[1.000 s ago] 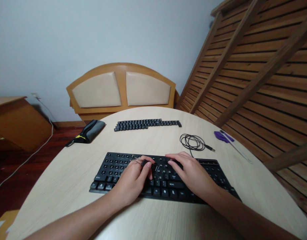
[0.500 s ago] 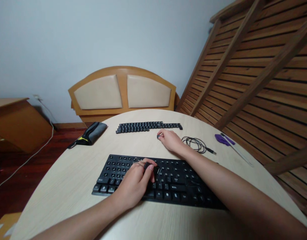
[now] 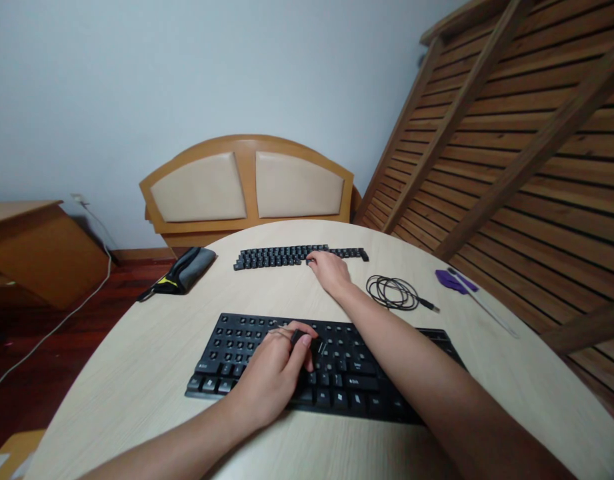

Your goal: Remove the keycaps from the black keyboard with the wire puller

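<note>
A black keyboard [image 3: 231, 347] lies along the near part of the table, with many of its upper keys bare of caps and capped keys along its bottom rows. My left hand [image 3: 271, 367] rests over its middle, fingers closed around a keycap puller [image 3: 297, 337] with a dark handle and thin wires. Farther off, my right hand [image 3: 331, 270] pinches a small black keycap [image 3: 308, 261] at the right end of the front row of loose keycaps [image 3: 269, 257]. These caps lie in neat rows; the fingers hide part of them.
A coiled black USB cable [image 3: 394, 293] lies right of my right forearm. Beyond it are a purple cloth [image 3: 449, 281] and a thin white-handled stick [image 3: 487, 312]. A folded grey and black pouch [image 3: 194, 268] sits at the table's left edge.
My right hand has moved forward and slightly left, carrying the keycap up to the rows of loose caps. My left hand stays over the keyboard with the puller.
</note>
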`<state>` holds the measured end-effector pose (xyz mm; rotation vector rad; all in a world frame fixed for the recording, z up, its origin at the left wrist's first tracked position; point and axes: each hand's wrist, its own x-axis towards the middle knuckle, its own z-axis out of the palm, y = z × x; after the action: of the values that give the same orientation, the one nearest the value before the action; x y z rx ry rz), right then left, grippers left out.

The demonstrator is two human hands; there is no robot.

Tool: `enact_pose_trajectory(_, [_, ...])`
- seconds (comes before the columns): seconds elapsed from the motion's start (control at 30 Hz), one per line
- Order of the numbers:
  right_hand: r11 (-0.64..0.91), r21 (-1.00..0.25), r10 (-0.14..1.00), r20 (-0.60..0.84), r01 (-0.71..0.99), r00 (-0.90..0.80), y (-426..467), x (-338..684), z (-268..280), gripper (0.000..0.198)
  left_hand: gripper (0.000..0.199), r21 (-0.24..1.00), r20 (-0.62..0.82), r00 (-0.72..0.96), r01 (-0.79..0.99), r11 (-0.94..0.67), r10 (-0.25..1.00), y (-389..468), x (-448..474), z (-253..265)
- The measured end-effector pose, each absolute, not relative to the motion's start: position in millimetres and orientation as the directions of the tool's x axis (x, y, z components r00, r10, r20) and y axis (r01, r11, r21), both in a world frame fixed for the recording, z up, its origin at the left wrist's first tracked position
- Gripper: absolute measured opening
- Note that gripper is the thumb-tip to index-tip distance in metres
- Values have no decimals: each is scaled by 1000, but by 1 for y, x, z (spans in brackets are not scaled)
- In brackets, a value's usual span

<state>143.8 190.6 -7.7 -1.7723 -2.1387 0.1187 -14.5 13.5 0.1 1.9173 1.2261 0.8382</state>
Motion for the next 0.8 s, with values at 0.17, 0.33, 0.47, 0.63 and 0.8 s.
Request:
enact_pose_trajectory(0.17, [230,-296,954,256,927,-155,191,141,-17,29,44,826,140,343,477,-301,929,13,-15,0])
enact_pose_trajectory(0.33, [246,-292,945,286,924,-161,195,139,-22,29,45,824,140,343,479,-302,929,12,-15,-1])
enact_pose_trajectory(0.47, [257,-283,938,305,924,-168,198,139,-26,28,46,820,139,338,488,-299,931,13,-14,-2])
enact_pose_trajectory(0.63, [275,-274,929,323,922,-181,198,138,-29,28,47,817,141,342,490,-305,929,14,-14,0])
enact_pose_trajectory(0.8, [288,-267,925,326,920,-195,199,138,-28,29,47,823,158,349,471,-319,924,14,-14,0])
